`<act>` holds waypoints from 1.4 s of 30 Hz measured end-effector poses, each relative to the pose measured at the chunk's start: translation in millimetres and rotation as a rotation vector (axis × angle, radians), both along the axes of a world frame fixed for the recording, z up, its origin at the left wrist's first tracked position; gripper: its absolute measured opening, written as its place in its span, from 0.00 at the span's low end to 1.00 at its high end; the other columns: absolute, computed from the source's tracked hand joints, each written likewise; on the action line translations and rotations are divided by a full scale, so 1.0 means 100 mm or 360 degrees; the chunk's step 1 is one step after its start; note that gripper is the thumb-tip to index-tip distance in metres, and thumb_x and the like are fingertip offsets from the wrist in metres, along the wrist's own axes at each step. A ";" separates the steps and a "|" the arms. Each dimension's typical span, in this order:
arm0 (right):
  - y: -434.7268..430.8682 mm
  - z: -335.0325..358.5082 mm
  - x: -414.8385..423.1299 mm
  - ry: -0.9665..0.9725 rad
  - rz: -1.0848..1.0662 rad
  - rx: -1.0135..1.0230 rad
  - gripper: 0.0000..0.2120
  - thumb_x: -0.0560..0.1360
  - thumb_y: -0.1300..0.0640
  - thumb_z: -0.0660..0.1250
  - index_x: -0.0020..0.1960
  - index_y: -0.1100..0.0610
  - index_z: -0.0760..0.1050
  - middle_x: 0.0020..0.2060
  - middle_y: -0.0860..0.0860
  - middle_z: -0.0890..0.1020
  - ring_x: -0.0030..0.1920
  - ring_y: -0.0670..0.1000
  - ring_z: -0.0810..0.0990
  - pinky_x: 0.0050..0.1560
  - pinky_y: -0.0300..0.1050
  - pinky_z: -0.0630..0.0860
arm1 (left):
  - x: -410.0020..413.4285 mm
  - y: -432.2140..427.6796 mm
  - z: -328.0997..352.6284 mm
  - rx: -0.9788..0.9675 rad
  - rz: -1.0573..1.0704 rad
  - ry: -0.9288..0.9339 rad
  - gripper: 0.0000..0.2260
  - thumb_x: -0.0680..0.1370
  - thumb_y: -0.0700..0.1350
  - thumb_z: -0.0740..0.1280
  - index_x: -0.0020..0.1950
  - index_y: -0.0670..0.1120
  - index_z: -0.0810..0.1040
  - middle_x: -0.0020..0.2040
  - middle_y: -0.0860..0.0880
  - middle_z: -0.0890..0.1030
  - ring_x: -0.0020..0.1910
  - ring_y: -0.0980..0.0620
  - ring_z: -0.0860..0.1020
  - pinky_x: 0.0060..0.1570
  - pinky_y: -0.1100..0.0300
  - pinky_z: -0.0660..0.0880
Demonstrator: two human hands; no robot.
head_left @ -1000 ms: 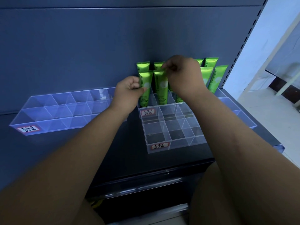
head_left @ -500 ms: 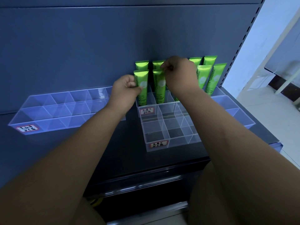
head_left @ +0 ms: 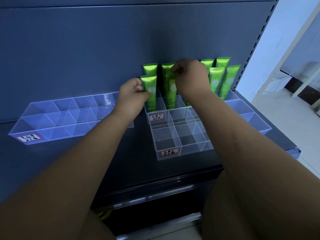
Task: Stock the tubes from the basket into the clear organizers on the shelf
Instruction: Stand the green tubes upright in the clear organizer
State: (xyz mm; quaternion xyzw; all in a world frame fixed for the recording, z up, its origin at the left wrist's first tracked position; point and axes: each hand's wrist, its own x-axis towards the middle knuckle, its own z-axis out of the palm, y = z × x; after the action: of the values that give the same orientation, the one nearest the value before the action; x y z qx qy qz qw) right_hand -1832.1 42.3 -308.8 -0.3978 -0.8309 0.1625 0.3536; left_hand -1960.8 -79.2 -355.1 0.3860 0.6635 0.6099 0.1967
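shelf (head_left: 138,161): dark, with a blue back panel (head_left: 86,49) behind it.
rear organizer (head_left: 156,110): clear, at the shelf's back edge, right of centre; holds all the green tubes upright, caps down.
left tube (head_left: 149,90): front row, leftmost compartment of the rear organizer, standing upright.
left hand (head_left: 133,94): curled, pinching the left tube at mid-height between thumb and fingers.
second tube (head_left: 170,90): just beside the left tube, to its right, upright in its compartment.
right hand (head_left: 190,78): fingers bent, pinching the crimped top of the second tube.
back tubes (head_left: 150,68): two, one behind each held tube, against the back panel.
right tubes (head_left: 215,78): four, in two rows near the shelf's back right corner, partly hidden by the right hand.
front organizer (head_left: 181,141): clear, touching the rear organizer's front, toward the shelf's front edge.
left organizer (head_left: 60,116): long, clear, toward the shelf's left edge.
right organizer (head_left: 247,116): clear, along the shelf's right edge.
labels (head_left: 170,152): white with red border, handwritten, on the fronts of the left, rear and front organizers; text not legible.
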 end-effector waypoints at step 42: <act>-0.04 0.04 0.04 -0.0121 -0.0016 0.0219 0.19 0.71 0.65 0.61 0.56 0.55 0.84 0.51 0.56 0.86 0.51 0.60 0.81 0.44 0.44 0.76 | -0.02 0.05 -0.07 -0.0004 0.0019 0.0046 0.14 0.77 0.33 0.72 0.39 0.49 0.74 0.35 0.55 0.74 0.28 0.68 0.70 0.34 0.73 0.69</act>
State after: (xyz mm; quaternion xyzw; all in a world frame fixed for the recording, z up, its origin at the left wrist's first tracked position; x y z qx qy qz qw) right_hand -1828.1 37.9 -305.1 -0.3824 -0.8510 0.0879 0.3491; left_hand -1962.7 -74.3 -362.0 0.3905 0.6694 0.6046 0.1838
